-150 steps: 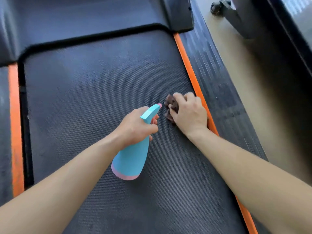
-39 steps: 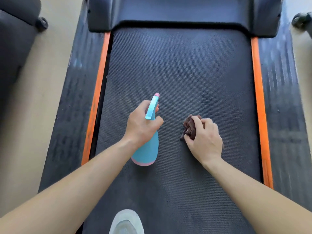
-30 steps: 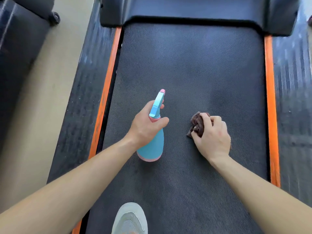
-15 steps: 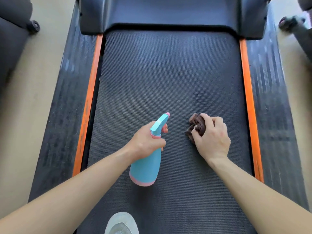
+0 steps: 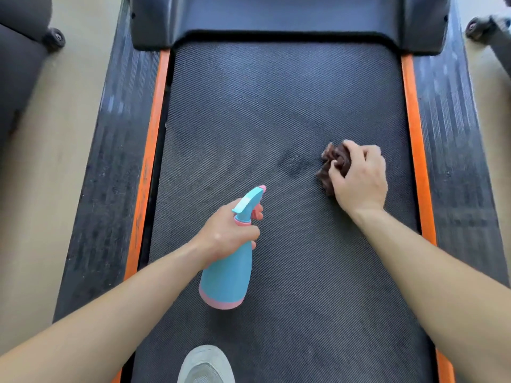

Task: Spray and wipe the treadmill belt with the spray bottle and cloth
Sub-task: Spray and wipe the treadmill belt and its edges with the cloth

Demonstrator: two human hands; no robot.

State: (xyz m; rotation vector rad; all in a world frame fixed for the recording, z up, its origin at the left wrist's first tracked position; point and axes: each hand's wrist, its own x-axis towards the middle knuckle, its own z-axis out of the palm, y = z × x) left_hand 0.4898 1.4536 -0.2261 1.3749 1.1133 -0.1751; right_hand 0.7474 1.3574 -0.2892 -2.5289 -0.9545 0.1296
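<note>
The dark grey treadmill belt [image 5: 249, 111] fills the middle of the head view. My left hand [image 5: 228, 233] grips the neck of a light blue spray bottle [image 5: 226, 277] with a pink base, its nozzle aimed up and to the right. A dark wet patch [image 5: 293, 163] marks the belt just past the nozzle. My right hand [image 5: 359, 181] clutches a bunched brown cloth [image 5: 331, 164] and presses it on the belt, right of the patch.
Orange strips [image 5: 150, 150] and ribbed black side rails [image 5: 116, 150] run along both sides of the belt. The black motor cover [image 5: 290, 17] closes the far end. A grey shoe [image 5: 206, 366] stands on the belt at the bottom. Castors of other equipment [image 5: 55, 38] sit on the beige floor.
A dark wet patch has appeared on the belt ahead of the nozzle. My right hand with the cloth has shifted right and further up the belt.
</note>
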